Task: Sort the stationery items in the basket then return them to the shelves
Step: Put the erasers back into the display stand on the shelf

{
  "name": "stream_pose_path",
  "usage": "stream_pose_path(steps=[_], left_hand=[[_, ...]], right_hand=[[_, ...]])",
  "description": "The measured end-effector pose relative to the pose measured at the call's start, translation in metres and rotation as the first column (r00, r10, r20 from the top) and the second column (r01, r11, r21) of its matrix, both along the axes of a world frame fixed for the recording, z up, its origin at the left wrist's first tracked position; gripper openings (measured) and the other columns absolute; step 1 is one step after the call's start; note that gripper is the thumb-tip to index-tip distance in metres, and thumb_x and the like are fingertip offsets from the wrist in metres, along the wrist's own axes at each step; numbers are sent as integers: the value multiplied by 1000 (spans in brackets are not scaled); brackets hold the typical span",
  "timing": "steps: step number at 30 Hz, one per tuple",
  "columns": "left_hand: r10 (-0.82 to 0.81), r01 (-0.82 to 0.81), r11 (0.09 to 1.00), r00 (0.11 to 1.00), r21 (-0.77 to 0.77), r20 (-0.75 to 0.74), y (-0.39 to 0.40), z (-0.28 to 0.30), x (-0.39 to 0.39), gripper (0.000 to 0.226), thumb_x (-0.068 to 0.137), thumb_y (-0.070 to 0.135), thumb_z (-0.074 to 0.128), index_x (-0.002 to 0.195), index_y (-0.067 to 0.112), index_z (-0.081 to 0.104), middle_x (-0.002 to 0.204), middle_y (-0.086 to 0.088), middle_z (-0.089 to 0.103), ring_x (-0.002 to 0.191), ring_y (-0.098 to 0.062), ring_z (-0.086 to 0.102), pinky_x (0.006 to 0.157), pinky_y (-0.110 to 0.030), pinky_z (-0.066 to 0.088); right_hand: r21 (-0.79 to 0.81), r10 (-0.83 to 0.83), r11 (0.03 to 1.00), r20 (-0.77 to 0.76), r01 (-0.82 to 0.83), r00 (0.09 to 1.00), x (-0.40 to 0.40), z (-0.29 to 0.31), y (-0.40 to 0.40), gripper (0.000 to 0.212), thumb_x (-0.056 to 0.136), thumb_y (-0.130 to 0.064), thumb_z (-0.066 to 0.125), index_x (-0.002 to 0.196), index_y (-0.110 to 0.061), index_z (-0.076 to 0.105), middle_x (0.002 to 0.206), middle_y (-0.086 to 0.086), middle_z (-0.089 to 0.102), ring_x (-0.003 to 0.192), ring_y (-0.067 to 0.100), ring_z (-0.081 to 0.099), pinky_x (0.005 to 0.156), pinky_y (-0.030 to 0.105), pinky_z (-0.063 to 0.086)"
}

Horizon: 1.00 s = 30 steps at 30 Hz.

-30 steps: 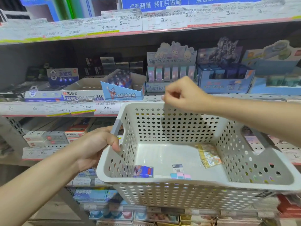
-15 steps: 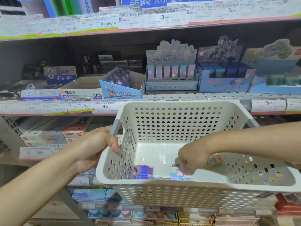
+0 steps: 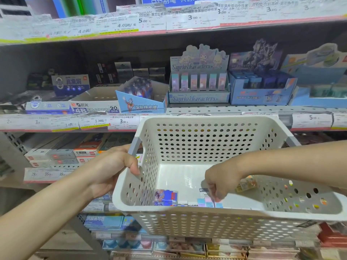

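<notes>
Shelves (image 3: 216,109) of a stationery shop fill the view, grey perforated metal boards stacked in tiers, each front edge lined with white price tags (image 3: 120,121) on a pink strip. On the middle tier stand cardboard display boxes: a pastel Sanrio characters box (image 3: 199,81) holding a row of upright packs, a blue box (image 3: 262,87) just to its right, a tilted blue box with a hero figure (image 3: 140,102) to its left, and a white 4B eraser carton (image 3: 93,106) further left. Flat boxes (image 3: 62,154) lie stacked on the tier below, and blurred pastel packs sit on the lowest tiers.

In front of the shelves, a white perforated basket (image 3: 206,145) is held in the air, tilted toward the camera. The left hand (image 3: 112,167) grips its left rim beside a grey handle, thumb hooked inside the wall. The right hand (image 3: 221,182) reaches down into the basket, fingers curled and pinching a small pastel eraser pack (image 3: 208,200) at the near edge of the floor. A blue and red pack (image 3: 166,197) lies well to its left against the near wall, and yellowish packs (image 3: 246,184) show just behind the right wrist. The two hands are well apart.
</notes>
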<state>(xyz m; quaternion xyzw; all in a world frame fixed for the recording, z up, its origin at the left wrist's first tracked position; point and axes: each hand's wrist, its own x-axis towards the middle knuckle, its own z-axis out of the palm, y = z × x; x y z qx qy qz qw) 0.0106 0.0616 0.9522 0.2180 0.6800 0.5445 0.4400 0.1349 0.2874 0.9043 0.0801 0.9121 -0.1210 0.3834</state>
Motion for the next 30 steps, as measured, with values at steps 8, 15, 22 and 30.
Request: stream_pose_path(steps=[8, 15, 22, 30], left_hand=[[-9, 8, 1000, 1000, -19, -6, 0, 0, 1, 69, 44, -4, 47, 109, 11, 64, 90, -27, 66, 76, -39, 63, 62, -41, 54], [-24, 24, 1000, 1000, -4, 0, 0, 3, 3, 66, 45, -4, 47, 106, 12, 66, 89, -29, 67, 72, -39, 64, 57, -40, 56], [-19, 19, 1000, 1000, -5, 6, 0, 3, 2, 68, 46, -4, 47, 109, 13, 65, 91, -28, 67, 75, -40, 65, 58, -41, 56], [13, -13, 1000, 1000, -26, -13, 1, 3, 5, 70, 44, -5, 49, 110, 11, 65, 91, -30, 66, 75, -39, 63, 65, -42, 53]], right_hand=[[-156, -97, 983, 20, 99, 995, 1, 7, 2, 16, 79, -3, 71, 86, -12, 61, 74, 6, 63, 62, 11, 61, 53, 13, 46], [-301, -142, 948, -118, 101, 983, -4, 40, 7, 16, 81, 0, 68, 79, -14, 61, 65, 6, 64, 60, 12, 61, 49, 14, 47], [-489, -267, 872, -439, 21, 858, -7, 76, 17, 15, 87, -3, 61, 86, -18, 62, 74, -3, 63, 68, 11, 62, 63, 22, 51], [-645, -534, 763, -586, 48, 609, -16, 110, 27, 9, 92, 0, 50, 96, -5, 56, 79, 8, 60, 66, 17, 59, 60, 22, 56]])
